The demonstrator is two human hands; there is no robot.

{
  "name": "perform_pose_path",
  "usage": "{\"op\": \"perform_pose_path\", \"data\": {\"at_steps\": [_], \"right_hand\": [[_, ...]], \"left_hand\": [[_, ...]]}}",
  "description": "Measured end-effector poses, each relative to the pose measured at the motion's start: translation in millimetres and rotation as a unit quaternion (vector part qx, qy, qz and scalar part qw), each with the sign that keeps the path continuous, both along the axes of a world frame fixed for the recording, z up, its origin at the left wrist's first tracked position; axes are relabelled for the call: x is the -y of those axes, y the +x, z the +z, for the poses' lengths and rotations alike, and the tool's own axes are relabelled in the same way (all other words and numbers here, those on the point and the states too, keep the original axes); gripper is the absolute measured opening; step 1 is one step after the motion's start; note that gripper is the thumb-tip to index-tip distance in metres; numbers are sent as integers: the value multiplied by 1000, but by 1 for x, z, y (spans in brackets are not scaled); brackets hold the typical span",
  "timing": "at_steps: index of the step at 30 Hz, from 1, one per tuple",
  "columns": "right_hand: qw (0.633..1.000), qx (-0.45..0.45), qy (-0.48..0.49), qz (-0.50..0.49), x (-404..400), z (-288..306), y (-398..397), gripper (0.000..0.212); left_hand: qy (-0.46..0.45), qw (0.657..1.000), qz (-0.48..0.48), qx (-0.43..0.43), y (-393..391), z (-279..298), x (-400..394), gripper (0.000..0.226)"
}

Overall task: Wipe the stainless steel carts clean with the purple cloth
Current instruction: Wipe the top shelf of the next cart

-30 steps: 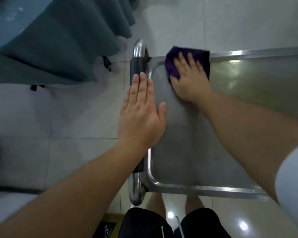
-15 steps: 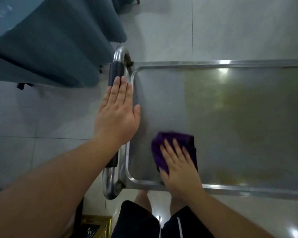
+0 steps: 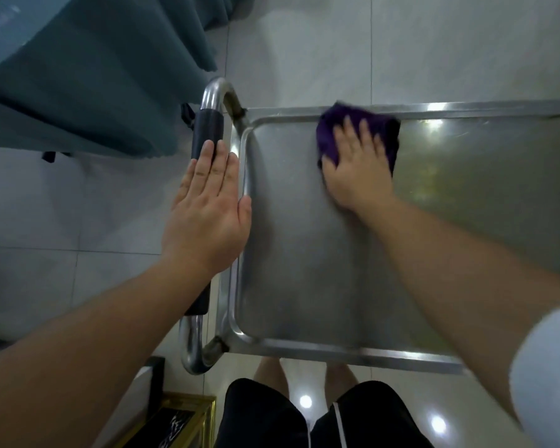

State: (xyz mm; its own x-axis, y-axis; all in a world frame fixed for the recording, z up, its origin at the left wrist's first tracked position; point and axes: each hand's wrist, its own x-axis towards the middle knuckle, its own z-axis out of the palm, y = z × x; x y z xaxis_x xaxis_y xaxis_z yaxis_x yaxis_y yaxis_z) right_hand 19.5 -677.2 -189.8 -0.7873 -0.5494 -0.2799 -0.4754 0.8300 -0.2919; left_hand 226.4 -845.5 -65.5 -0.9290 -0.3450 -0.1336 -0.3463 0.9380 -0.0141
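Overhead, both bare forearms reach forward over the stainless steel cart [image 3: 304, 253]. No readable writing shows anywhere. At the far rim of the cart's top tray, the right hand [image 3: 358, 169] lies flat with fingers spread, pressing the purple cloth [image 3: 382, 130] down on the metal; the cloth is blurred. Fingers straight and pressed together, the left hand [image 3: 207, 208] rests on the black-sleeved handle [image 3: 207, 130] at the cart's left end, thumb by the tray's rim.
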Motion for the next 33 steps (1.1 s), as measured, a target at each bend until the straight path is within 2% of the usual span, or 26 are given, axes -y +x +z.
{"op": "perform_pose_path", "data": {"at_steps": [3, 7, 13, 17, 20, 24, 28, 33], "right_hand": [[1000, 20, 18, 3, 19, 3, -46, 73], [999, 16, 23, 20, 3, 4, -29, 73], [997, -20, -9, 72, -94, 9, 96, 70], [995, 3, 33, 95, -186, 5, 201, 72], [993, 16, 42, 109, -226, 7, 235, 74], [989, 6, 24, 144, -215, 4, 178, 74], [997, -23, 4, 72, -154, 5, 69, 70], [997, 41, 62, 26, -76, 5, -62, 78]], "left_hand": [[-3, 1000, 0, 1, -1, -1, 0, 67], [-16, 1000, -1, 4, 0, -3, -1, 68], [-4, 1000, -3, 0, -2, -3, -1, 67], [4, 1000, 0, -5, -2, -5, 0, 67], [3, 1000, 4, 1, -1, -6, 1, 68], [-2, 1000, 7, 2, 0, -7, 2, 66], [-14, 1000, 10, 6, 0, -6, 1, 66], [-30, 999, 8, 18, -1, -5, 0, 67]]}}
